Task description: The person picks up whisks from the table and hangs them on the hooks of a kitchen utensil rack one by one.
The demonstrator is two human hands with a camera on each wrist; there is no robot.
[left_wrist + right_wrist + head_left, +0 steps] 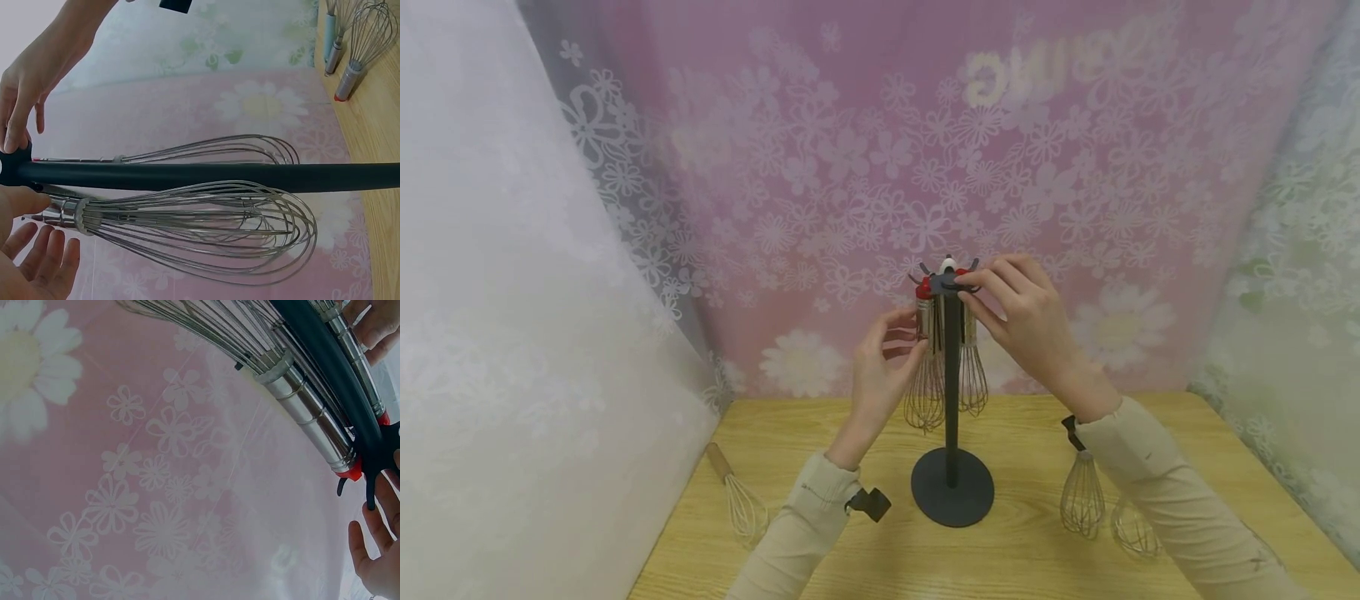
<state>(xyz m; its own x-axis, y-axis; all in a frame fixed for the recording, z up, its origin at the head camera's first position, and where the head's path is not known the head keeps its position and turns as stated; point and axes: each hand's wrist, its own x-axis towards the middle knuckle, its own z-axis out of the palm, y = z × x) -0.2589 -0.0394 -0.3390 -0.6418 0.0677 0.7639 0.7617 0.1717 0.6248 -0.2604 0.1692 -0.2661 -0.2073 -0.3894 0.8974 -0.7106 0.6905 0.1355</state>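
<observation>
A black stand [952,392] with a round base and a ring of hooks at its top stands upright on the table. Steel-handled whisks hang from it by red ends, wires down. My left hand [883,362] holds the handle of the left whisk [923,396] between thumb and fingers; in the left wrist view its other fingers [53,265] are spread loosely below the handle. At the top, my right hand [1026,312] pinches one of the hooks with thumb and index finger. Another hanging whisk [312,415] is close to that hook in the right wrist view.
A wooden-handled whisk [726,479] lies on the table [850,567] at the left. To the right, beside my right sleeve, lie more whisks [1082,500], one with a light-blue handle [329,37]. Behind the stand hangs a pink flowered curtain [850,208].
</observation>
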